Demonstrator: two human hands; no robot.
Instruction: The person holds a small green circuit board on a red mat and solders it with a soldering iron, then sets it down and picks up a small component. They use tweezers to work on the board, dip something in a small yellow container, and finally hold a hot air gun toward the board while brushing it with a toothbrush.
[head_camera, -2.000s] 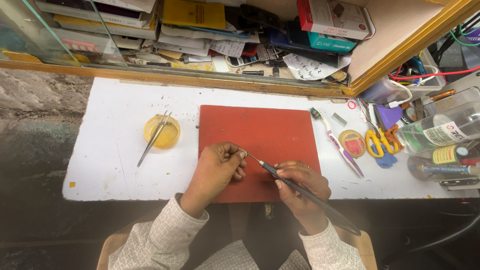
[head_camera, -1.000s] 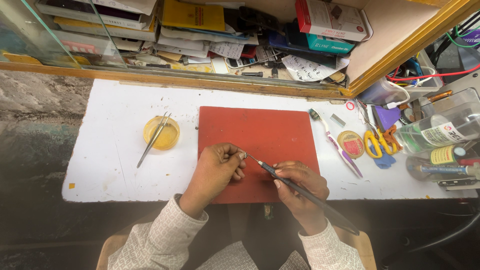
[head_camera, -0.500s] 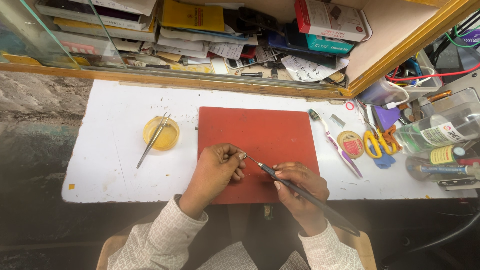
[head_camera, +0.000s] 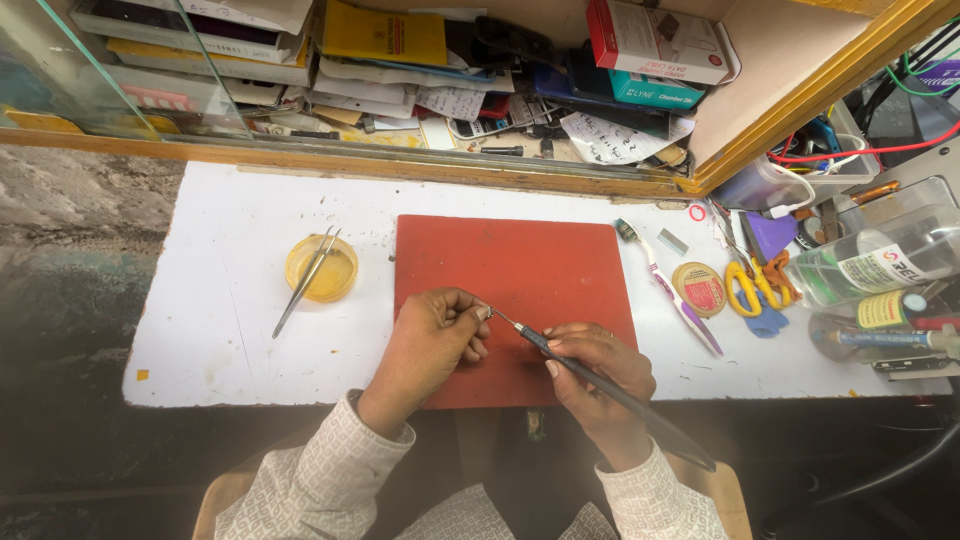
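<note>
My left hand (head_camera: 432, 335) rests on the near edge of a red work mat (head_camera: 520, 270), fingers pinched on a tiny metal part at its fingertips. My right hand (head_camera: 597, 372) grips a thin dark tool (head_camera: 600, 385) like a pen. Its fine metal tip points left and touches the small part in my left fingers. Both hands sit over the mat's front half, close together. The tiny part is mostly hidden by my fingers.
A yellow dish (head_camera: 321, 268) with tweezers (head_camera: 305, 280) across it lies left of the mat. To the right lie a toothbrush (head_camera: 668, 288), a round tin (head_camera: 699, 288), yellow scissors (head_camera: 742, 285) and bottles (head_camera: 880, 262). A cluttered wooden shelf (head_camera: 450, 60) runs behind the white table (head_camera: 230, 300).
Almost nothing has moved. Both hands stay over the mat's front edge, with only slight shifts of the tool tip against the part in my left fingers.
</note>
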